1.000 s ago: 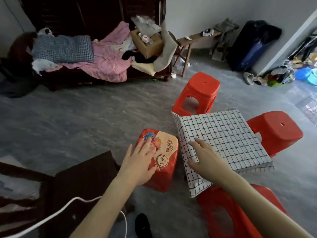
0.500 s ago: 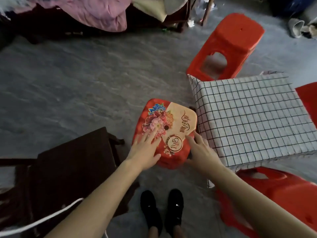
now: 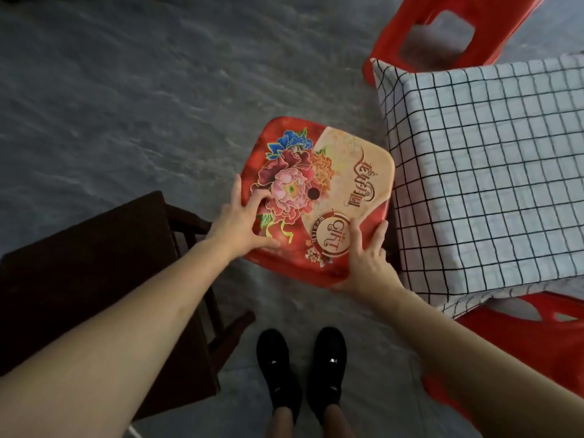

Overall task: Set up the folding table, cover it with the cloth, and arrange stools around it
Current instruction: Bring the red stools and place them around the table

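Note:
A red stool with a flower-printed seat (image 3: 319,191) stands on the floor just left of the low table. A white cloth with a black grid (image 3: 493,172) covers that table. My left hand (image 3: 243,219) grips the seat's near-left edge, thumb on top. My right hand (image 3: 366,260) grips the near-right corner, fingers curled over the rim. A plain red stool (image 3: 458,26) stands at the table's far side, and another red stool (image 3: 518,346) sits at the near right, partly under the cloth's hanging edge.
A dark wooden chair (image 3: 101,279) stands at the lower left, close to the printed stool. My two black shoes (image 3: 300,371) are on the grey floor (image 3: 126,90) just below the stool. The floor stretches open to the upper left.
The view has tilted down and closer. Both hands moved from resting flat on the seat and near the cloth to gripping the printed stool's near edge at both corners.

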{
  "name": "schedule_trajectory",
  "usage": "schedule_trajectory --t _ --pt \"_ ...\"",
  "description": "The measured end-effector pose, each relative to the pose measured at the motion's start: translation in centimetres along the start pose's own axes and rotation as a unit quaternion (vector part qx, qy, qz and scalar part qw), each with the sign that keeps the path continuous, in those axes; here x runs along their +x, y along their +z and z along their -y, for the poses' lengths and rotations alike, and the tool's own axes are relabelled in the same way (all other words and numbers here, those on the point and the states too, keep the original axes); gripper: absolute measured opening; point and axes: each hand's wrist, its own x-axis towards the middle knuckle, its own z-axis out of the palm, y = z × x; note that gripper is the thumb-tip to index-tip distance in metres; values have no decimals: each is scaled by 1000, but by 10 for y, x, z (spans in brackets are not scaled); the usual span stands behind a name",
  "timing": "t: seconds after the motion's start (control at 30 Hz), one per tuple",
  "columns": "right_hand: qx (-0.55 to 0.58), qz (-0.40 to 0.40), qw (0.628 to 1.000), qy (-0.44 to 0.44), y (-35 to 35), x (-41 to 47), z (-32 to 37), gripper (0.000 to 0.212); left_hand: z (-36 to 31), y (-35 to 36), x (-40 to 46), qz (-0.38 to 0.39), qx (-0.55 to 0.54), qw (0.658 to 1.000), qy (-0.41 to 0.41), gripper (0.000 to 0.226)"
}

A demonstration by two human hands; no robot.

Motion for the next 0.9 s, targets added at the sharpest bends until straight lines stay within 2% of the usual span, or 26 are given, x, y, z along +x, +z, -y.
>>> schedule_trajectory --t 0.17,0.4,0.6,0.73,0.9 --pt "-18 -57 998 -3 12 4 7 144 -1 1 -2 -18 -71 997 -4 92" --pt "-23 -22 997 -69 -9 17 -1 132 -3 15 -21 -52 -136 986 -79 93" --pt "-68 12 988 -139 -23 38 2 128 -5 44 -57 -102 -221 957 -159 91" --pt "-76 14 985 -157 -18 41 4 126 -11 52 -71 -96 -219 952 -192 95" --pt "-81 5 984 -157 -18 38 1 118 -11 46 -68 -63 -198 963 -175 111"
